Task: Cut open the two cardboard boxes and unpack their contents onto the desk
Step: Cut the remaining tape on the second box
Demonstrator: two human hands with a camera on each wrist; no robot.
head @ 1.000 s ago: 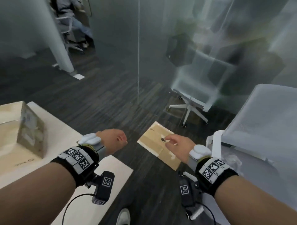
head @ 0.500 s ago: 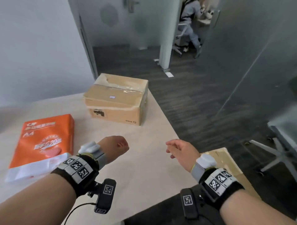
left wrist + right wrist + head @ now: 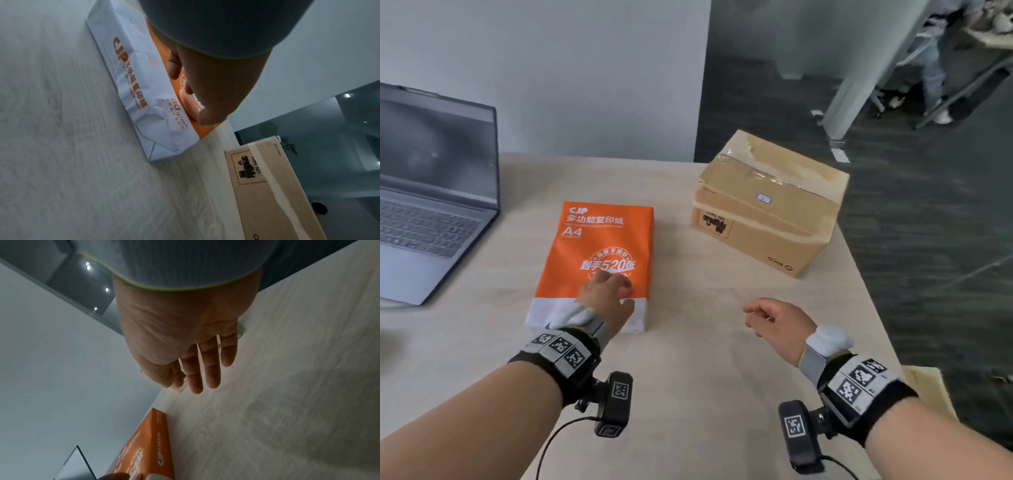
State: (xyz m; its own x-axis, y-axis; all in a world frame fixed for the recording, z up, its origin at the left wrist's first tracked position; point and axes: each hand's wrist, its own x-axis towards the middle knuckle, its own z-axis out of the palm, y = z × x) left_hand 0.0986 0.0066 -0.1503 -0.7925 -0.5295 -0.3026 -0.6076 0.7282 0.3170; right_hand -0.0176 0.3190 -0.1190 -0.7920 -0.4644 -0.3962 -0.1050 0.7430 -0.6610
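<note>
Here my left hand [image 3: 606,301] rests on the near end of the orange A4 paper ream [image 3: 599,253]. In the left wrist view its fingers [image 3: 174,68] curl down onto the wrapper, but I cannot tell if they really grip it. My right hand [image 3: 774,323] hovers above the bare table [image 3: 688,377], fingers loosely spread, holding nothing.

The taped cardboard box [image 3: 767,205] sits at about 1 o'clock from me, near the far right corner of the table, well apart from both hands. Its top seam is still sealed with glossy tape, which is torn and wrinkled at the far edge. I judge the board stiff but easy to dent, and the tape slippery, so I would hold it by the two short sides, low down. Its weight I cannot judge. I see no cutter.

At 10 o'clock stands an open laptop [image 3: 431,192].
</note>
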